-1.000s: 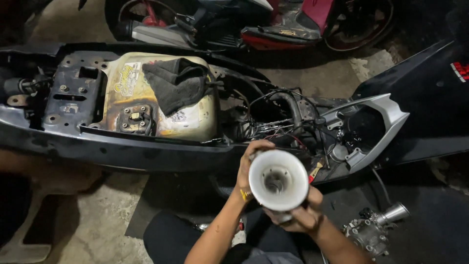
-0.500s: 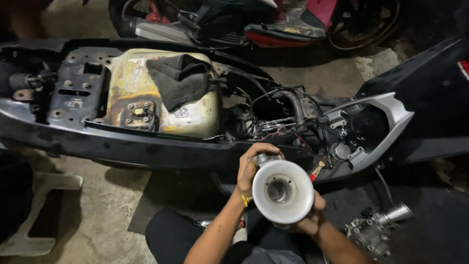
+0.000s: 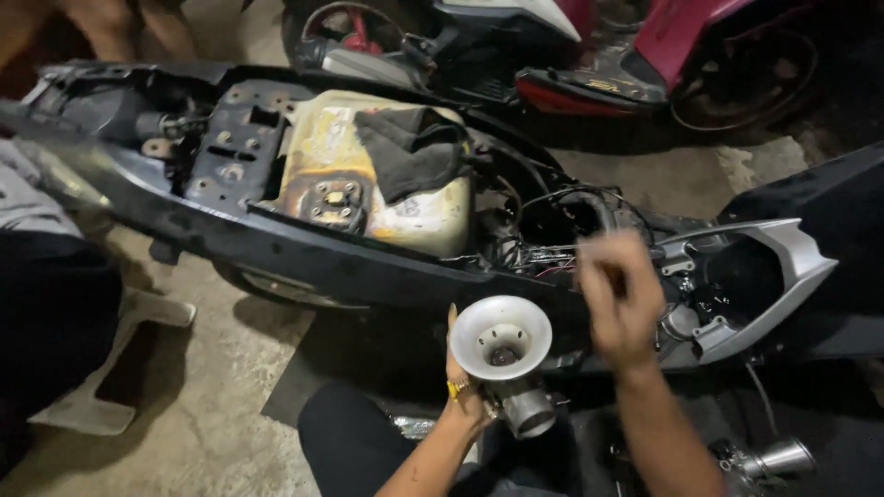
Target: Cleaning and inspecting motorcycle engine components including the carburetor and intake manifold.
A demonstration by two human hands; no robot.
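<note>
My left hand (image 3: pixel 463 382) grips a metal part with a white funnel-shaped mouth (image 3: pixel 500 337) and a grey cylindrical body (image 3: pixel 527 410) below it, held low in front of me. My right hand (image 3: pixel 619 296) is raised and blurred, off the part, over the tangle of wires (image 3: pixel 552 241) at the rear of a stripped scooter (image 3: pixel 304 248). Whether that hand holds anything is unclear. A yellowed fuel tank (image 3: pixel 368 184) sits in the open scooter frame, with a dark rag (image 3: pixel 410 147) draped over it.
The scooter's grey tail piece (image 3: pixel 783 267) sticks out to the right. A red scooter (image 3: pixel 589 55) stands behind. A shiny metal part (image 3: pixel 773 458) lies on the floor at lower right. Another person's dark-trousered leg (image 3: pixel 51 322) is at the left, over a pale footrest (image 3: pixel 110 368).
My right hand has let go of the funnel-mouthed part and lifted up to the right, towards the wires. The left hand now holds the part alone.
</note>
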